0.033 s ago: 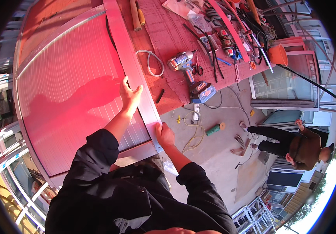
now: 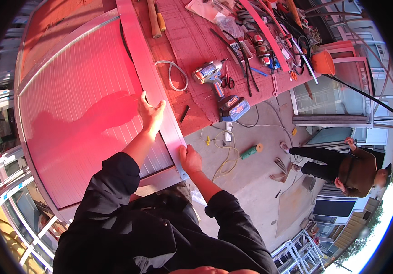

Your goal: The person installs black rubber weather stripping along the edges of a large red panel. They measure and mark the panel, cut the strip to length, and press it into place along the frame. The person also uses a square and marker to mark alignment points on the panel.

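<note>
Left forearm [image 2: 139, 147] bare, angled forward-right; left hand [image 2: 151, 118] farther out, thumb [image 2: 161, 105] spread from fingers [image 2: 143, 97]; right forearm [image 2: 205, 185] bare, angled forward-left; right hand [image 2: 190, 160] nearer body, fingers curled.

One ribbed panel [image 2: 82, 160], one drill [image 2: 215, 86], one co-worker [image 2: 358, 176].

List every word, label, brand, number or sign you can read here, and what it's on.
No text is clear enough to quote.
Blue-and-grey cordless power tool: markings on its body, too small to read.
Blue block-shaped battery: markings on its side, too small and blurred to read.
</note>
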`<state>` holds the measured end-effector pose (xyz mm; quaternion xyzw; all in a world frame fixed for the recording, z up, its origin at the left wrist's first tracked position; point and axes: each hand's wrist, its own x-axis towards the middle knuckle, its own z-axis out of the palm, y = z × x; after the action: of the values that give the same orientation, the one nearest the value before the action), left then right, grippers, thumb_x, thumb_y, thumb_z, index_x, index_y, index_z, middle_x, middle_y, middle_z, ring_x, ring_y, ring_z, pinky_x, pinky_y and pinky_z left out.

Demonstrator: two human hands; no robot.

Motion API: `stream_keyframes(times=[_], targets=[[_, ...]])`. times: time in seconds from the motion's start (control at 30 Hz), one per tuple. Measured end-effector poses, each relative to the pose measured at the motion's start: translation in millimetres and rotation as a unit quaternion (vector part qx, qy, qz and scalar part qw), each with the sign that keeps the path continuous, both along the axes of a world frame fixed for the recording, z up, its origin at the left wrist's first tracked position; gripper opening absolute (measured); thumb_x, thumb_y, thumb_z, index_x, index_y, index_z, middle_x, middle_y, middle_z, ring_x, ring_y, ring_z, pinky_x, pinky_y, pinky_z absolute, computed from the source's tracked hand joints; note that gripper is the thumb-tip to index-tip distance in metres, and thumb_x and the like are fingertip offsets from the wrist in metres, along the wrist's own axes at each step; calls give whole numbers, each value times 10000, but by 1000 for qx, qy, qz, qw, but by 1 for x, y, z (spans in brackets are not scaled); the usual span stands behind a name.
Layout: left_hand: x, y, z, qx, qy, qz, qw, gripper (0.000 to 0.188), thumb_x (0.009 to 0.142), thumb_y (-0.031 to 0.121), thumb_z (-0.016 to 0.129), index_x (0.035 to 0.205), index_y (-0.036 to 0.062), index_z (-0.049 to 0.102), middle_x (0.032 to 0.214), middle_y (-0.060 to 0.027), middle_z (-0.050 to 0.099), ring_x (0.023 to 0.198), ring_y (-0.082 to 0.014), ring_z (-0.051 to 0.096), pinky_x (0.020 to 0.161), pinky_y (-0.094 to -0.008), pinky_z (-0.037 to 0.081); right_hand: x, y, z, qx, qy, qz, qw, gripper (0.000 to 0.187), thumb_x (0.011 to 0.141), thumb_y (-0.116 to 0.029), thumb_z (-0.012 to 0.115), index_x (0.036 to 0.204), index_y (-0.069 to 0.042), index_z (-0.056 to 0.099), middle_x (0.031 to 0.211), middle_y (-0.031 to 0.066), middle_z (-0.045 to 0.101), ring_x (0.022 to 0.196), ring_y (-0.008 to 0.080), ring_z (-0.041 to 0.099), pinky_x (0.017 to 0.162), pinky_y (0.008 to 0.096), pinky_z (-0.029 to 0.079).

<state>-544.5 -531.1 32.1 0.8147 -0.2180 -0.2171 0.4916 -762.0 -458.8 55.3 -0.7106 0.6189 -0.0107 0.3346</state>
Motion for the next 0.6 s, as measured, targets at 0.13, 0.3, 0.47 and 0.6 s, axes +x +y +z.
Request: stream_keyframes(times=[0.13,0.3,0.47,0.6], targets=[[-30,-35,12,132,-52,127,982,951,672,367,861,1446,199,334,1448,-143,379,1333,-384,332,1082,-552,289,-3,-2,4,35,-56,-1,998,398,978,-404,469,944,-28,595,811,237,662,803,457,634,709,529,488],[-39,-49,6,207,-138,178,952,905,667,383,854,1416,201,379,1428,-96,426,1307,-357,376,1058,-530,314,-20,-40,17,-123,-267,8,956,248,967,-246,561,1016,-13,627,840,183,646,779,354,641,692,413,505],[-35,-50,-6,217,-191,184,939,784,651,362,818,1333,212,461,1320,-71,520,1242,-350,426,1018,-529,326,-92,-188,30,-180,-423,-161,873,129,965,-127,586,940,-13,642,797,76,613,703,139,564,647,286,468],[-36,-50,-5,213,-174,191,942,652,669,330,805,1239,164,534,1316,-49,528,1256,-321,424,1041,-510,304,-146,-324,37,-375,-144,-130,906,202,917,-182,598,1006,-22,681,868,123,660,750,272,632,716,375,506]])
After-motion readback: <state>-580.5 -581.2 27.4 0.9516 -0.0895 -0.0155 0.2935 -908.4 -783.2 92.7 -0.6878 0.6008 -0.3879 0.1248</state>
